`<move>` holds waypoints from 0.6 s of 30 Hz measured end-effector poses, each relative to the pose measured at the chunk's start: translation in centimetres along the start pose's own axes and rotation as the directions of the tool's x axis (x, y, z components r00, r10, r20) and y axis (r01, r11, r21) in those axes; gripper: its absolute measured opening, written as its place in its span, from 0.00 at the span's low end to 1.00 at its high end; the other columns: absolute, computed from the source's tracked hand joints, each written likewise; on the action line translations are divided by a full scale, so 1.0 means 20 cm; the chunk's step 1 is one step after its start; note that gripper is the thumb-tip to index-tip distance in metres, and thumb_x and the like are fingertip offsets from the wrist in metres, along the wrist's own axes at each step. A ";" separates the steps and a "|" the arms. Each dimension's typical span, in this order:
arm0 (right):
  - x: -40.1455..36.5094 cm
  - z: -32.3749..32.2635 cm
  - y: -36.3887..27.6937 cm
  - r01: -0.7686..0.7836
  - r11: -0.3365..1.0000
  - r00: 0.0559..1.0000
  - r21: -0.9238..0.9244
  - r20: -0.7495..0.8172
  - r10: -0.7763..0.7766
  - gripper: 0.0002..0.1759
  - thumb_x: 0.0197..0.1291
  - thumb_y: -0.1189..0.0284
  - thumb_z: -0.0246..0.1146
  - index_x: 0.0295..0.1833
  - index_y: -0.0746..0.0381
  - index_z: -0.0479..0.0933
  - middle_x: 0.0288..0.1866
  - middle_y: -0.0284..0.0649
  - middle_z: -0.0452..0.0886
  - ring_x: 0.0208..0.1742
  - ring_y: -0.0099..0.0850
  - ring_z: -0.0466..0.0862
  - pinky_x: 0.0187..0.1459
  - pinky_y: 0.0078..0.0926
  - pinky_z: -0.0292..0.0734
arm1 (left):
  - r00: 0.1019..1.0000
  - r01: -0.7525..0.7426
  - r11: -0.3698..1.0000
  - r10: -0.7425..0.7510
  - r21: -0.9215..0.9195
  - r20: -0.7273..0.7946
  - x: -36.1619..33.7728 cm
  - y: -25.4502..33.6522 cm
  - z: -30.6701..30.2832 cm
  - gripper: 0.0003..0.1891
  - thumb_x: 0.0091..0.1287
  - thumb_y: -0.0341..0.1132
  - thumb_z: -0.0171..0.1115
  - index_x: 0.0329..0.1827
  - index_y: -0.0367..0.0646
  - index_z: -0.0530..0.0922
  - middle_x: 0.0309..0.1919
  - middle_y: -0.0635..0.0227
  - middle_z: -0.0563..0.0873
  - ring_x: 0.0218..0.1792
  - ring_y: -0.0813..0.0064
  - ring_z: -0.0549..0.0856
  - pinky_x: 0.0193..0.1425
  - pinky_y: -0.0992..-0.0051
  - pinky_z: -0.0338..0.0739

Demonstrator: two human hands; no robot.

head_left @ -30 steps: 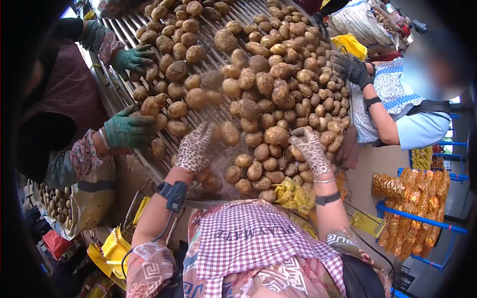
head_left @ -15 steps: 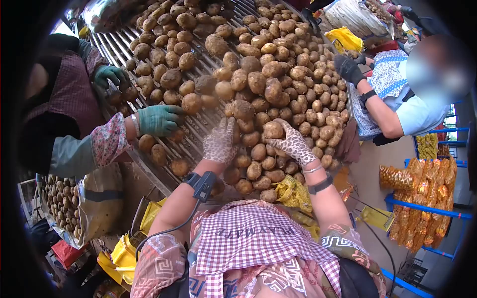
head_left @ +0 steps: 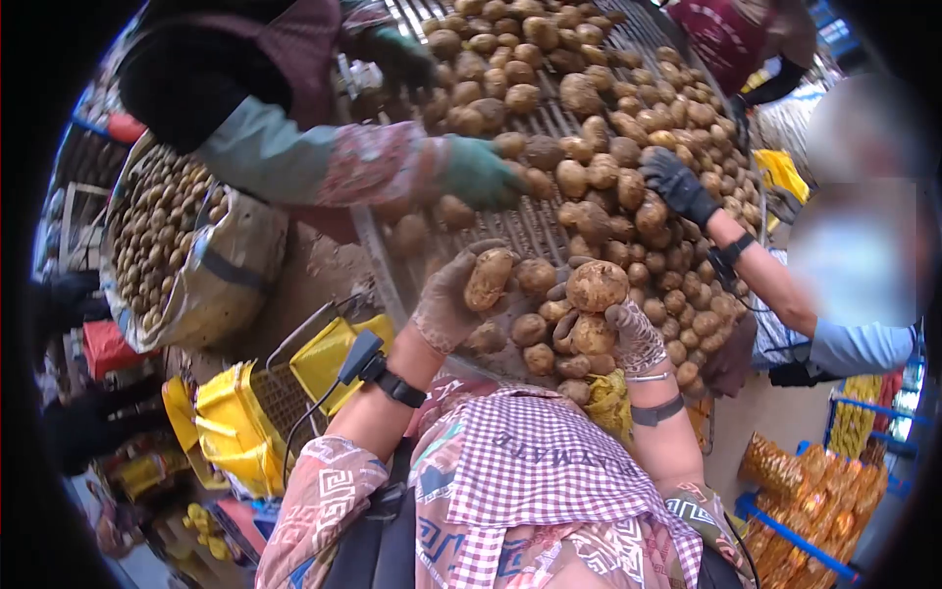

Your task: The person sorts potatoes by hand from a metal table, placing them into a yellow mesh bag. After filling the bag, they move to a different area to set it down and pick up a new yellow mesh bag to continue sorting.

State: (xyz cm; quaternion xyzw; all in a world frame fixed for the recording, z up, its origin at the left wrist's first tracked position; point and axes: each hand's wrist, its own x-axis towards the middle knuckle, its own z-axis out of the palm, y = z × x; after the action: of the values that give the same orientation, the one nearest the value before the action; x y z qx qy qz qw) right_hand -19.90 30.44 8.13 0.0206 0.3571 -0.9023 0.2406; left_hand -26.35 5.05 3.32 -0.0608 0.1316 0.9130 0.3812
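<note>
My left hand [head_left: 444, 309], in a soiled patterned glove, is turned palm up and closed around a potato [head_left: 489, 279]. In my right hand [head_left: 637, 337], gloved in spotted fabric, are a large round potato [head_left: 597, 286] and a second potato [head_left: 594, 335] just below it. Both hands are over the near edge of a slatted metal sorting table [head_left: 551, 224]. Between them lie loose potatoes [head_left: 536, 276] on the heap. The gloved fingers are partly hidden behind the potatoes they hold.
A co-worker's green-gloved hand [head_left: 478, 171] reaches in from the left. Another co-worker's dark-gloved hand [head_left: 678, 185] touches potatoes on the right. At left stand a big sack of potatoes [head_left: 211, 285] and yellow crates [head_left: 238, 432]. Filled orange net bags [head_left: 819, 501] are at lower right.
The view has swung left. My left hand has turned palm up with a potato in it. My right hand now holds two potatoes. Both co-workers' hands have reached further over the table.
</note>
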 end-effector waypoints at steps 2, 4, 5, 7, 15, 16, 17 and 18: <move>0.14 0.06 0.09 -0.169 0.905 0.985 -0.390 -0.021 0.174 0.46 0.52 0.59 0.74 0.71 0.66 0.61 0.63 0.45 0.75 0.62 0.34 0.76 0.64 0.34 0.72 | 0.991 -0.090 0.995 0.085 -0.050 -0.103 -0.18 -0.01 -0.10 0.29 0.66 0.44 0.61 0.67 0.42 0.68 0.58 0.57 0.79 0.54 0.63 0.82 0.56 0.61 0.80; 0.30 0.33 0.18 -0.245 0.723 0.940 -0.646 0.025 0.341 0.36 0.60 0.64 0.69 0.70 0.65 0.64 0.64 0.40 0.73 0.64 0.28 0.73 0.66 0.27 0.67 | 0.949 -0.229 0.963 0.253 0.142 -0.190 -0.40 -0.04 -0.15 0.24 0.69 0.44 0.57 0.65 0.44 0.70 0.59 0.61 0.79 0.57 0.65 0.80 0.61 0.60 0.77; 0.36 0.42 0.27 -0.348 0.718 0.903 -0.603 -0.009 0.429 0.35 0.61 0.63 0.68 0.70 0.65 0.64 0.63 0.39 0.74 0.63 0.27 0.74 0.65 0.26 0.68 | 0.924 -0.277 0.951 0.303 0.137 -0.234 -0.51 -0.06 -0.21 0.25 0.68 0.45 0.59 0.65 0.46 0.71 0.59 0.63 0.79 0.58 0.66 0.79 0.61 0.58 0.76; 0.47 0.54 0.47 -0.450 0.687 0.841 -0.570 -0.011 0.541 0.34 0.62 0.63 0.67 0.69 0.65 0.65 0.62 0.39 0.75 0.62 0.26 0.74 0.64 0.24 0.69 | 0.821 -0.408 0.905 0.421 0.120 -0.386 -0.75 -0.08 -0.29 0.25 0.67 0.45 0.60 0.65 0.47 0.71 0.59 0.64 0.78 0.58 0.66 0.78 0.61 0.58 0.76; 0.82 0.65 1.30 -0.620 0.709 0.745 -0.335 0.031 0.666 0.28 0.65 0.63 0.64 0.66 0.63 0.66 0.54 0.44 0.77 0.47 0.31 0.82 0.43 0.27 0.82 | 0.395 -0.576 0.789 0.499 0.215 -0.772 -1.28 0.09 -0.97 0.23 0.67 0.45 0.60 0.62 0.48 0.73 0.58 0.61 0.78 0.58 0.61 0.78 0.61 0.52 0.74; 0.82 0.57 1.39 -0.543 0.783 0.819 -0.302 0.018 0.574 0.28 0.65 0.63 0.64 0.66 0.63 0.65 0.55 0.45 0.77 0.47 0.31 0.82 0.42 0.26 0.82 | 0.391 -0.570 0.809 0.418 0.140 -0.820 -1.27 0.13 -1.09 0.22 0.68 0.46 0.60 0.62 0.49 0.72 0.60 0.60 0.77 0.59 0.60 0.77 0.61 0.51 0.73; 0.77 0.60 1.30 -0.511 0.756 0.840 -0.409 -0.053 0.540 0.27 0.66 0.63 0.63 0.65 0.64 0.67 0.56 0.46 0.77 0.48 0.31 0.82 0.43 0.27 0.82 | 0.300 -0.563 0.812 0.373 0.153 -0.878 -1.24 0.15 -1.10 0.25 0.69 0.46 0.59 0.66 0.46 0.69 0.64 0.58 0.73 0.62 0.59 0.74 0.63 0.51 0.72; 0.70 0.69 1.17 -0.492 0.709 0.852 -0.505 -0.113 0.510 0.26 0.66 0.63 0.63 0.64 0.65 0.68 0.56 0.47 0.77 0.48 0.31 0.82 0.45 0.27 0.82 | 0.187 -0.555 0.813 0.330 0.177 -0.925 -1.22 0.15 -1.07 0.28 0.69 0.46 0.59 0.69 0.43 0.66 0.69 0.55 0.68 0.64 0.58 0.72 0.65 0.51 0.71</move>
State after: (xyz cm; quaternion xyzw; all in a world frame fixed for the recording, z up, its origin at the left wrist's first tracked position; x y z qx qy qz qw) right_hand -19.85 0.82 0.52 0.0359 0.5621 -0.6735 0.4787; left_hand -11.16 -19.78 -11.37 -0.5647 0.2442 0.7865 -0.0538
